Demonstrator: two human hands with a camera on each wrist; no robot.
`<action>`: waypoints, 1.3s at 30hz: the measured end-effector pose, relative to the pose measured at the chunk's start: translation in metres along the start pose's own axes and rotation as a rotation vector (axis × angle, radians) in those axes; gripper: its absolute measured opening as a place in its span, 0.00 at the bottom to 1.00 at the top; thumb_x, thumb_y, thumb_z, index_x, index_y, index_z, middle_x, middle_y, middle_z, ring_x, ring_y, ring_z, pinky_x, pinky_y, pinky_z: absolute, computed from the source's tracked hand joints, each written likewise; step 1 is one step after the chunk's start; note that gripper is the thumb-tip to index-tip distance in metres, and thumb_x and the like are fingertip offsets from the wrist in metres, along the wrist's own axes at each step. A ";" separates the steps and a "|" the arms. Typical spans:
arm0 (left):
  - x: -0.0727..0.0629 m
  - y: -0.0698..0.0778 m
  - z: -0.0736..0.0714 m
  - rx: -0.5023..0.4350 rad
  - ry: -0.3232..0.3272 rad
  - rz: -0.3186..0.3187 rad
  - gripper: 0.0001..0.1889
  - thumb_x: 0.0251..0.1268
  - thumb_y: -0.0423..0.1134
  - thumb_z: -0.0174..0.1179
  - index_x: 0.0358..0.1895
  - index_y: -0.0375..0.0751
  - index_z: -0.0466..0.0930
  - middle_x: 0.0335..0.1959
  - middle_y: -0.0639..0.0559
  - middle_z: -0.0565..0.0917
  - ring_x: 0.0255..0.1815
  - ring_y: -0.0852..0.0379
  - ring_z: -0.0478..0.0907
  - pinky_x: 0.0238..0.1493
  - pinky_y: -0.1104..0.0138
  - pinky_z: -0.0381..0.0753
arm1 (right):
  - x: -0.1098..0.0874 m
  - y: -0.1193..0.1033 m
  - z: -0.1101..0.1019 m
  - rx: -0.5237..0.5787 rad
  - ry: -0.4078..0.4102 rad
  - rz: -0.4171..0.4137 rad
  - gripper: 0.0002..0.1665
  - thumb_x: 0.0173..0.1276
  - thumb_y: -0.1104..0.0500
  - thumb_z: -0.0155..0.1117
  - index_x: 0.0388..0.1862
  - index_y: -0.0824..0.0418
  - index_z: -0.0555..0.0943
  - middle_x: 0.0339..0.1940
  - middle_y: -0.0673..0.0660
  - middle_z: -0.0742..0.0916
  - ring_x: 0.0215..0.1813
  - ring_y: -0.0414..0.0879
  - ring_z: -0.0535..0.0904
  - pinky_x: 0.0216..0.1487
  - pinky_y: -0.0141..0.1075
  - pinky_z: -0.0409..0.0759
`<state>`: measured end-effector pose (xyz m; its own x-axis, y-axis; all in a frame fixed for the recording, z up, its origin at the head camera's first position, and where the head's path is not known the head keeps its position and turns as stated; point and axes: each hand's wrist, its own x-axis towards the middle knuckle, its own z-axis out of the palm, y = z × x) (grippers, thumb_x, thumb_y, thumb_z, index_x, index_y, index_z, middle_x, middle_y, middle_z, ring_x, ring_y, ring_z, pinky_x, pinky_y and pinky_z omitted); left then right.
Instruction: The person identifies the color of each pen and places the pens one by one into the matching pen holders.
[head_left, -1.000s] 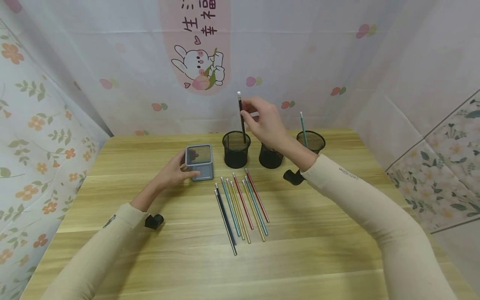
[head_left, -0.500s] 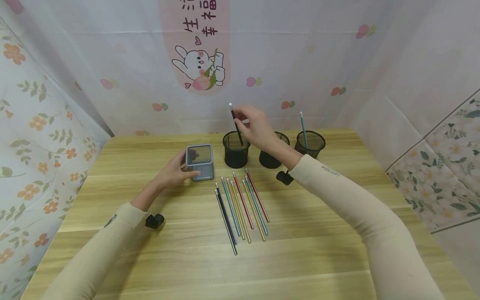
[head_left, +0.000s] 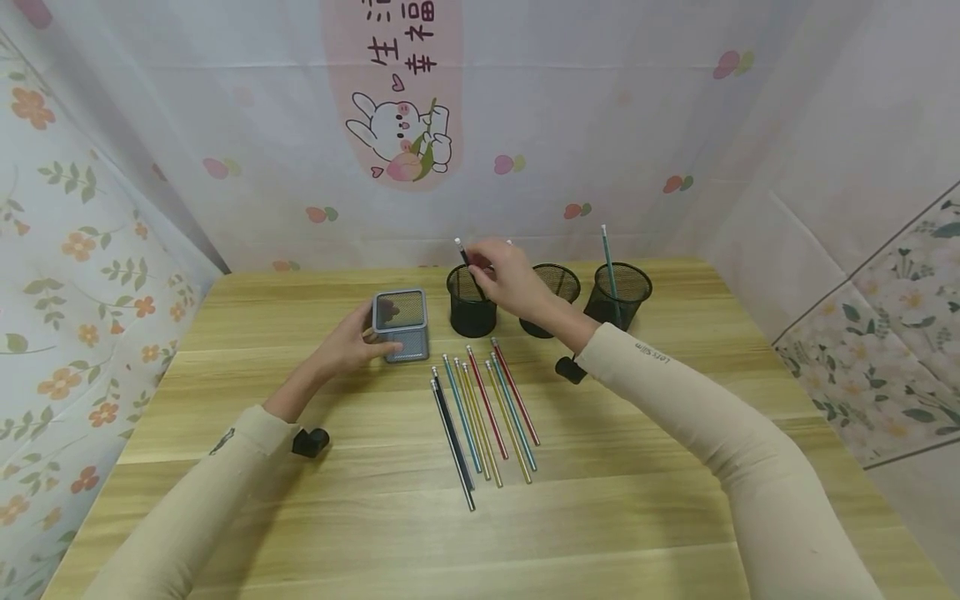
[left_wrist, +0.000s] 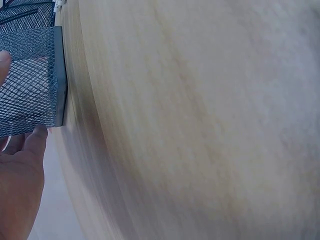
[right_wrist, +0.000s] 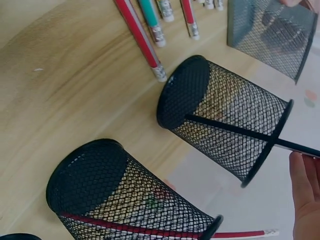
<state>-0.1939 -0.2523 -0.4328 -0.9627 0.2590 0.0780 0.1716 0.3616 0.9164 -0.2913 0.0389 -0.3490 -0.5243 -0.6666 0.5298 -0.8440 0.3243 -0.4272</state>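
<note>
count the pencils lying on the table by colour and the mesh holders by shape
Black pencils: 2
Blue pencils: 2
Yellow pencils: 3
Red pencils: 2
Round holders: 3
Square holder: 1
Total: 13

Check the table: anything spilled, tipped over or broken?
No, nothing stands out. The three cups stand on their bases, the box shows no visible damage, and the loose pencils lie side by side.

A black pencil (head_left: 463,253), white eraser (head_left: 457,241) uppermost, is held tilted, its lower part inside a round black mesh cup (head_left: 473,319); a square grey mesh holder (head_left: 408,342) is gripped upright just beside.
</note>
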 end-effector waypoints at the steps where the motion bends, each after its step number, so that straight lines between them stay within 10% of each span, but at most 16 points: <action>1: 0.000 0.000 0.000 0.000 0.000 0.003 0.38 0.63 0.25 0.70 0.73 0.27 0.59 0.70 0.31 0.67 0.74 0.35 0.61 0.72 0.48 0.64 | -0.001 0.000 0.001 -0.003 -0.016 0.009 0.09 0.73 0.71 0.63 0.50 0.71 0.81 0.45 0.64 0.84 0.46 0.53 0.83 0.46 0.41 0.86; 9: 0.001 -0.002 0.001 -0.016 -0.001 0.018 0.37 0.63 0.24 0.70 0.72 0.26 0.60 0.69 0.31 0.67 0.73 0.35 0.62 0.72 0.49 0.65 | -0.007 -0.003 0.003 -0.031 -0.134 0.105 0.09 0.75 0.69 0.62 0.51 0.70 0.81 0.48 0.63 0.84 0.49 0.52 0.83 0.50 0.39 0.84; 39: 0.000 -0.001 0.001 -0.009 -0.002 0.017 0.38 0.63 0.25 0.70 0.73 0.28 0.59 0.70 0.31 0.67 0.74 0.35 0.61 0.72 0.50 0.65 | -0.042 -0.014 -0.015 0.047 -0.120 0.066 0.07 0.72 0.70 0.64 0.47 0.68 0.81 0.42 0.59 0.85 0.43 0.47 0.84 0.41 0.35 0.86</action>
<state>-0.1944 -0.2519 -0.4338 -0.9593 0.2667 0.0931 0.1862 0.3494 0.9183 -0.2596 0.0723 -0.3542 -0.5588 -0.7215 0.4088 -0.8004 0.3404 -0.4934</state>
